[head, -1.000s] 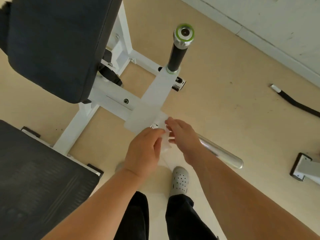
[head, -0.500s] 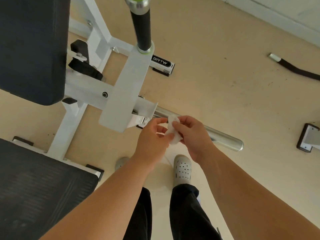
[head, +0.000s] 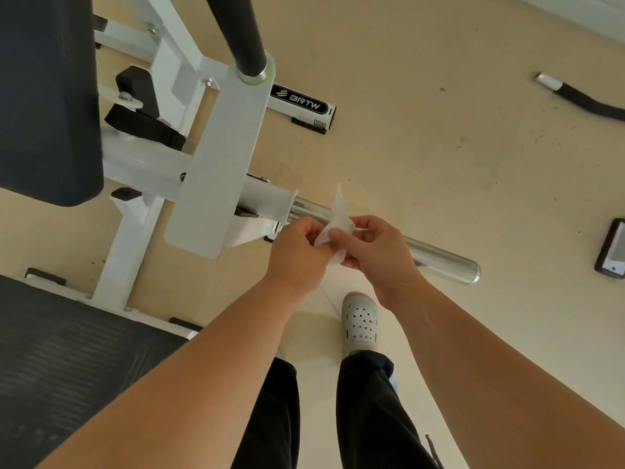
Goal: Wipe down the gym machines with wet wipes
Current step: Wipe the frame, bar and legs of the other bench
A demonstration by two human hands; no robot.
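Observation:
A white wet wipe [head: 339, 216] is pinched between my left hand [head: 297, 252] and my right hand [head: 375, 252], one corner sticking up. Both hands hover just above the chrome weight bar [head: 439, 257] of the white gym machine [head: 216, 157], not touching it. The machine's flat white lever arm carries a black handle grip [head: 241, 32] at its top. A dark back pad [head: 44, 96] fills the upper left.
A dark seat pad [head: 61, 367] lies at lower left. My legs and a white perforated shoe [head: 360, 321] stand on the beige floor. A black strap [head: 581, 98] lies upper right, and another machine's foot [head: 612, 248] sits at the right edge.
The camera has moved closer and down along the lever arm. My hands came off the arm's lower end and now hold the wipe up between them over the chrome bar.

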